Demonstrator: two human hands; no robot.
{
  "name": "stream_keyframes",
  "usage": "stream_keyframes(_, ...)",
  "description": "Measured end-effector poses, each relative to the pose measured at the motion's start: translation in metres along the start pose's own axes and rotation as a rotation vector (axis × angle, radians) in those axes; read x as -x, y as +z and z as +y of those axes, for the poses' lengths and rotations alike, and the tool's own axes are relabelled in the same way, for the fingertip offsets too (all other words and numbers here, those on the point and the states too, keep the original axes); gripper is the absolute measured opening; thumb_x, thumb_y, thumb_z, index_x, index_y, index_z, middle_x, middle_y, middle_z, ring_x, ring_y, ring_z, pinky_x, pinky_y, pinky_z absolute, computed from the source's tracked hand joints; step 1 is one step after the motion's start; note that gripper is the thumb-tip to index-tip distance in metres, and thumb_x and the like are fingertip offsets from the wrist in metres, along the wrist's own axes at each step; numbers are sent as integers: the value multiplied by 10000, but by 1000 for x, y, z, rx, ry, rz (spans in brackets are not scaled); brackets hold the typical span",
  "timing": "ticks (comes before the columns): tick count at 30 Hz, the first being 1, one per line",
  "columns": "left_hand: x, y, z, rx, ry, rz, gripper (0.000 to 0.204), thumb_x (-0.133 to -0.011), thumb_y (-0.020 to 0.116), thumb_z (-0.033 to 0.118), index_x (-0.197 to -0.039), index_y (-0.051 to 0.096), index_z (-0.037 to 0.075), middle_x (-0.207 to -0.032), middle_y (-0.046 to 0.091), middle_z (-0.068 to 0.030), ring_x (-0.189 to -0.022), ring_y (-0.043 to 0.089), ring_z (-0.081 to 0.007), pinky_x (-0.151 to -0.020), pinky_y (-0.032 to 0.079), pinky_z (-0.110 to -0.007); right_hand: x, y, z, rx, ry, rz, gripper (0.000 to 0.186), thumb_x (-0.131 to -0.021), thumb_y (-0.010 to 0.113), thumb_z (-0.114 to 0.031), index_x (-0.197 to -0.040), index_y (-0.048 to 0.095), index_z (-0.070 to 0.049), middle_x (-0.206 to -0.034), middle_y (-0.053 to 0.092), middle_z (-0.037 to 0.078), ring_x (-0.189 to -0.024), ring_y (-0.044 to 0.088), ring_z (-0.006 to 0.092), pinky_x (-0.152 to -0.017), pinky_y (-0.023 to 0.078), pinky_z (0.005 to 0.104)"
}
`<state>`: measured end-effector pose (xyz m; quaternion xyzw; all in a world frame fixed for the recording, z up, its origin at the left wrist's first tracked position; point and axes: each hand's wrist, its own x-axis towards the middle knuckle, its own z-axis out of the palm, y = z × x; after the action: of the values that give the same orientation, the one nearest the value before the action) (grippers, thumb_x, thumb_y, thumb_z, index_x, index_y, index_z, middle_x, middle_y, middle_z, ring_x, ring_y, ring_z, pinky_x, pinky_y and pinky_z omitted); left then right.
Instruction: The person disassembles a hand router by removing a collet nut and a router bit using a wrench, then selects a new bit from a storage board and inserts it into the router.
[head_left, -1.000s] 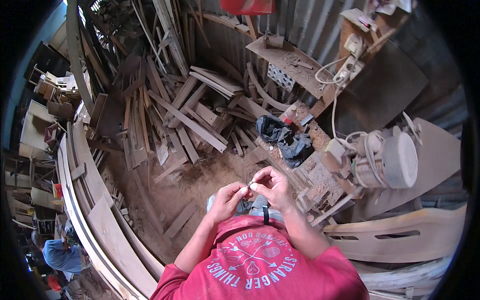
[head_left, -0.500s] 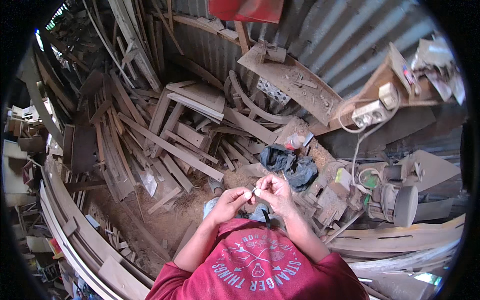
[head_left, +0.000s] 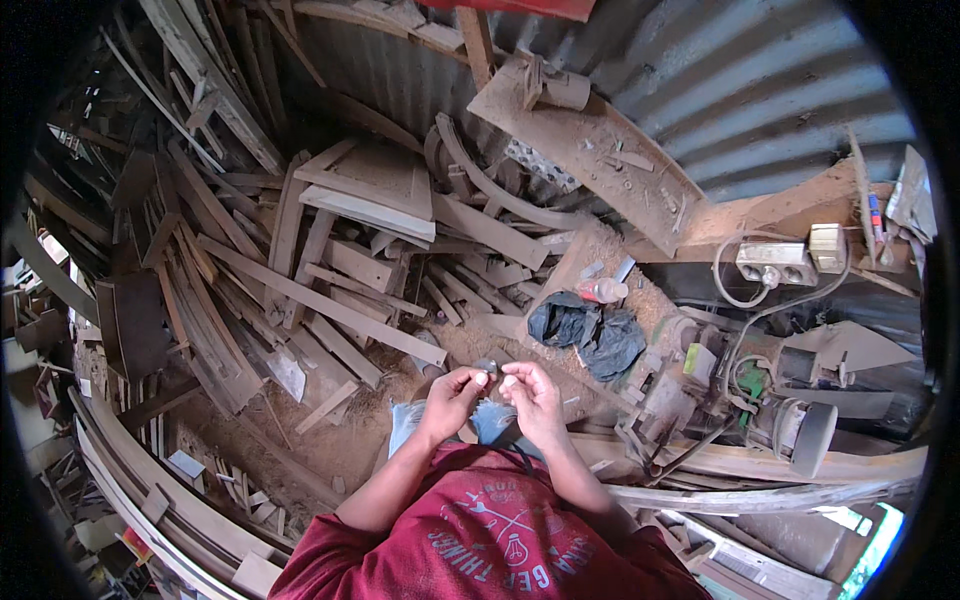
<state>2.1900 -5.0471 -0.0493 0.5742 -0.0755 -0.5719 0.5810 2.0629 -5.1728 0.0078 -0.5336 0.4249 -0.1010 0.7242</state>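
In front of my chest both hands are raised close together. A small grey, metal-looking piece, too small to tell its kind, is pinched between thumb and fingers of my left hand. Right beside it, my right hand is closed, thumb against fingertips, at the piece's edge. Whether those fingertips hold a part of it or something tiny of their own, I cannot tell. Beyond the right hand lies a crumpled black plastic bag with a clear, red-marked bottle next to it.
A grinder-like machine with a round wheel stands at the right. A power socket block with cables hangs above it. A dusty wooden shelf juts from the corrugated wall. Piled planks fill the left, and long curved boards lie nearer.
My view has shifted, so the surroundings sit differently. My hands have come slightly apart at the fingertips, and the small piece now shows more plainly at the left fingers.
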Motion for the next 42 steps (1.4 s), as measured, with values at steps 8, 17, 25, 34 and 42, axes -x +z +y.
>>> stream_keyframes(8, -29, -15, -20, -403, 116, 95, 214, -1015, 721, 188, -1132, 760, 13, -989, 757, -113, -881, 694, -170, -801, 545, -319, -54, -13, 43, 68, 4, -105, 177, -996, 739, -102, -1141, 712, -5, -934, 758, 59, -822, 667, 60, -725, 533, 236)
stream_keyframes(17, -67, -81, -187, -943, -26, 258, 239, -955, 753, 236, -1124, 738, 67, -1045, 751, -133, -896, 739, -305, -803, 597, -416, -161, -12, 119, -253, 26, 161, 127, -982, 747, -38, -1038, 642, 9, -952, 745, 94, -845, 725, 139, -785, 599, 277)
stream_keyframes(25, -115, -117, -260, -1375, -6, -14, 181, -923, 671, 258, -1038, 732, 132, -1052, 736, -110, -1093, 663, -354, -975, 494, -538, -307, 5, 122, -625, -263, 506, 180, -1021, 705, -68, -1155, 611, 7, -1039, 750, 155, -870, 742, 194, -783, 633, 338)
stream_keyframes(34, -136, -138, -246, -1495, -74, -118, 145, -892, 672, 244, -996, 714, 152, -1032, 755, -101, -1056, 693, -378, -1059, 457, -577, -439, -31, 109, -687, -487, 740, 332, -1011, 723, -88, -1282, 631, 79, -1070, 744, 161, -932, 739, 213, -831, 638, 338)
stream_keyframes(42, -142, -147, -235, -1480, -81, -110, 112, -857, 687, 233, -884, 674, 125, -947, 733, -92, -1032, 674, -349, -964, 497, -547, -520, -56, 89, -690, -569, 783, 312, -1047, 663, -105, -1256, 619, 123, -1056, 738, 207, -890, 752, 256, -790, 648, 354)
